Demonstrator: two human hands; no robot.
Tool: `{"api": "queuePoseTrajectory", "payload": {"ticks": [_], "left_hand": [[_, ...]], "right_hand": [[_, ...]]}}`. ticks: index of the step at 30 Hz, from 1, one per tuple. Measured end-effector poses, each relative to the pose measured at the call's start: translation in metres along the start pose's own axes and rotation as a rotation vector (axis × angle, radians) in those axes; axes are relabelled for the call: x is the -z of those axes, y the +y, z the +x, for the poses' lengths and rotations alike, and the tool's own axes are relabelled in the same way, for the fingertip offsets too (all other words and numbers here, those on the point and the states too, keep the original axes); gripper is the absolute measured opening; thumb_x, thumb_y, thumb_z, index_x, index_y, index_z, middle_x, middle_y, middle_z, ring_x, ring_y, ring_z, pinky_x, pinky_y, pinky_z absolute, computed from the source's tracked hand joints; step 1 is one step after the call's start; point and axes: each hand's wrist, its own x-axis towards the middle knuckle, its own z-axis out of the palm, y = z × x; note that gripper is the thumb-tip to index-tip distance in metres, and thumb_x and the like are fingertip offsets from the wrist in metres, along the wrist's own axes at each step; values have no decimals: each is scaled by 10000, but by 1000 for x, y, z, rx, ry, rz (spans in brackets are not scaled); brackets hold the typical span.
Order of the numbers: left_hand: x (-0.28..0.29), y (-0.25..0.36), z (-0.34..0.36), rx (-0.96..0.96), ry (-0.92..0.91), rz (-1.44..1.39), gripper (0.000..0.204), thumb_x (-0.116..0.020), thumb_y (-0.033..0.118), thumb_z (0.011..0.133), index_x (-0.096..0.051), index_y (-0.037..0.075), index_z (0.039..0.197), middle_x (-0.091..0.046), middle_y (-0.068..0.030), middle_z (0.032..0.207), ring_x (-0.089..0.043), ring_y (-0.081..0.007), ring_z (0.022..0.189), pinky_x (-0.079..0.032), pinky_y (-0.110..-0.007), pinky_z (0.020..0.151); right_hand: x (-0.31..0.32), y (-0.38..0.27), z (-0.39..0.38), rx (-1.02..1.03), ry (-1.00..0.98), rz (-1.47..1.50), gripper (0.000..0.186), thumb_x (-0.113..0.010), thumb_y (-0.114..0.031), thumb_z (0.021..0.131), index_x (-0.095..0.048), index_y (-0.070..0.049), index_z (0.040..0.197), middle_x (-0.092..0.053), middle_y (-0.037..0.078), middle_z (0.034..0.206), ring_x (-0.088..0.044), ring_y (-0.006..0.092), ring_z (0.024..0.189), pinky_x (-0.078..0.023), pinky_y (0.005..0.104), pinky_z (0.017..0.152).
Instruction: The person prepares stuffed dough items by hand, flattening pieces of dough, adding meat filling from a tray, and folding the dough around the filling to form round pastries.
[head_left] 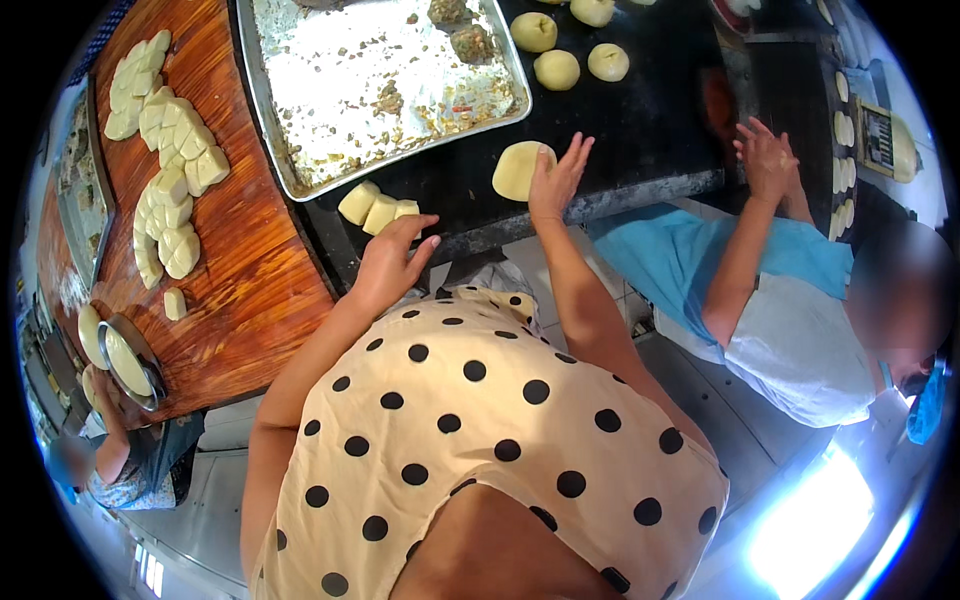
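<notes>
A flattened round of dough lies on the black worktop. My right hand rests at its right edge, fingers stretched out and the thumb side against the dough. To the left, my left hand is open, with thumb and fingers apart. Its fingertips are beside several cut dough pieces near the worktop's front edge; whether they touch the nearest piece I cannot tell. Beyond these pieces stands a metal tray with crumbs of filling and a few balls of filling.
Several round dough balls sit at the far right of the tray. On the wooden table at left lie many cut dough pieces and a metal bowl of dough. A co-worker stands close on the right, another at lower left.
</notes>
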Motion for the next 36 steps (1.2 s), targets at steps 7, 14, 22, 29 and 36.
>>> {"api": "queuePoseTrajectory", "payload": {"ticks": [7, 14, 22, 29, 36], "left_hand": [[-53, 8, 73, -474, -90, 390, 773, -641, 333, 937, -270, -41, 1503, -265, -217, 1583, -249, -345, 1479, -183, -474, 1216], [-106, -17, 135, -453, -75, 617, 799, -534, 504, 956, -270, 19, 1533, -226, -135, 1620, -200, -267, 1505, -136, -465, 1230], [-81, -16, 138, -395, -80, 372, 578, -637, 249, 919, -457, 30, 1423, -489, -146, 1446, -464, -296, 1340, -344, -444, 1131], [-43, -3, 115, 194, 81, -673, 354, -612, 237, 991, -629, 2, 1255, -662, -115, 1219, -632, -168, 1114, -491, -314, 970], [-5, 13, 117, 341, -378, -1880, 766, -418, 623, 988, -469, -13, 1412, -566, -170, 1378, -558, -291, 1273, -403, -462, 1117]], "right_hand": [[34, 18, 0, 20, -26, 56, 388, -505, -240, 1011, -545, -27, 1334, -462, 180, 1465, -450, 350, 1339, -367, 426, 1101], [37, 26, -2, -44, -200, 181, 341, -585, -150, 969, -570, -25, 1286, -578, 155, 1278, -622, 259, 1074, -516, 360, 910], [28, 18, 44, -52, -597, -94, 274, -773, -213, 818, -638, -26, 966, -657, 98, 923, -658, 212, 843, -519, 315, 696], [83, -49, 40, 174, -932, 70, 244, -779, -119, 787, -642, -20, 962, -674, 40, 768, -625, 146, 640, -490, 309, 602], [82, -132, 79, 188, -921, 437, 210, -735, -106, 888, -645, -20, 1056, -669, 3, 887, -559, 21, 748, -479, 207, 668]]}}
